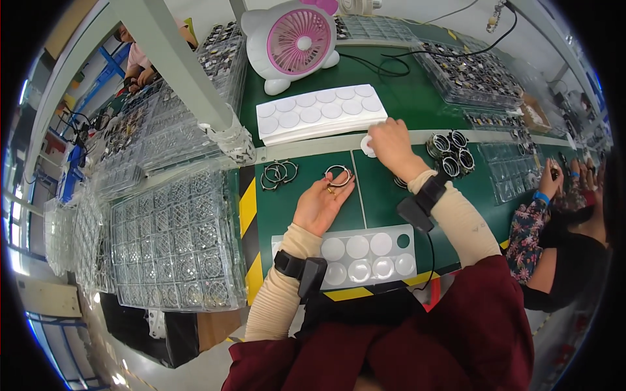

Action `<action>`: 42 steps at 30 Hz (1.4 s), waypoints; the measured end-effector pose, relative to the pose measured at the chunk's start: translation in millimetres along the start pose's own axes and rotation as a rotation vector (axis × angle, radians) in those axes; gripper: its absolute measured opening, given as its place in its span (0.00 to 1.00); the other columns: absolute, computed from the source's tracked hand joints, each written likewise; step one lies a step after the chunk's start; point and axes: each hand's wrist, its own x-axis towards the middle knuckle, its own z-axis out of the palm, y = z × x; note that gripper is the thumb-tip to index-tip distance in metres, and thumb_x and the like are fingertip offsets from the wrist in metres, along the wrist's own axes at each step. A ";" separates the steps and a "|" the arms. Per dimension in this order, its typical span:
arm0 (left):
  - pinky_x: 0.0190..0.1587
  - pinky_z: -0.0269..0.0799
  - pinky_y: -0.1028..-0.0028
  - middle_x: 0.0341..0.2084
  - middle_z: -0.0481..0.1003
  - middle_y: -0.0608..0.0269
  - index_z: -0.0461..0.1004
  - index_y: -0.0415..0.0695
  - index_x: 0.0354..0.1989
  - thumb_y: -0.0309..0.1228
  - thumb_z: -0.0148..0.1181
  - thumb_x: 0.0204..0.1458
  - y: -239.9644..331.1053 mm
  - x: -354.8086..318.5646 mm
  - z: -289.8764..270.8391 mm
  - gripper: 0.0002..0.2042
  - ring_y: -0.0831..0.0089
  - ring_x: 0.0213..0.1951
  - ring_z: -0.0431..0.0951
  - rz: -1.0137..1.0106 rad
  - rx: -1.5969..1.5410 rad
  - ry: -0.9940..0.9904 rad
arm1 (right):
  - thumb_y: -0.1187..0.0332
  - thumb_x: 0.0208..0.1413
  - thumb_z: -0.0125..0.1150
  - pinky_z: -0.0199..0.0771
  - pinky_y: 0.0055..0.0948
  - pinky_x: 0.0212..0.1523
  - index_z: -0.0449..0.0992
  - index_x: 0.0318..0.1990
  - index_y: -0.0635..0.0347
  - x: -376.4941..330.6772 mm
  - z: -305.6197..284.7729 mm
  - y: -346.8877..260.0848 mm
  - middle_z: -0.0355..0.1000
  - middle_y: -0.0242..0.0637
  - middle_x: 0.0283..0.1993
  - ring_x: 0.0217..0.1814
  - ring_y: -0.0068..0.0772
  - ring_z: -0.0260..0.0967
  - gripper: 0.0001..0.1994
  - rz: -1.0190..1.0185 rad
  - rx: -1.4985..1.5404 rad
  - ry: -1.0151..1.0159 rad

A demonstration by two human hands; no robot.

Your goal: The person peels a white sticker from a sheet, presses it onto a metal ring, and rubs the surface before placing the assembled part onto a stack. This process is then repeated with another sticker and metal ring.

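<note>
My left hand (pixel 319 205) is palm up above the green bench, its fingers holding a thin metal ring (pixel 338 174) that looks like a watch case. With closed fingers my right hand (pixel 392 144) pinches a small white disc (pixel 368 146) beside the stack of white sheets (pixel 321 115), which bear rows of pale round pieces. A few loose rings (pixel 279 173) lie to the left of my left hand. Below both hands rests a translucent white tray (pixel 405 241) with round wells, several of them holding clear discs. Right of my right wrist stand stacks of dark rings (pixel 450 153).
A white and pink fan (pixel 287 45) stands behind the sheets. Clear compartment trays (pixel 176 241) are piled at the left, near a metal post (pixel 186 72). Filled trays (pixel 466 72) sit at the back right. Another person's hand (pixel 551 177) is at the far right.
</note>
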 end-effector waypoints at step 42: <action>0.31 0.67 0.65 0.23 0.69 0.56 0.69 0.41 0.23 0.30 0.68 0.30 -29.0 -50.2 14.6 0.14 0.57 0.29 0.71 0.330 2.265 -0.186 | 0.72 0.47 0.53 0.60 0.34 0.50 0.70 0.42 0.56 -165.1 -38.8 -21.7 0.68 0.39 0.42 0.48 0.39 0.62 0.12 -0.291 1.063 -0.613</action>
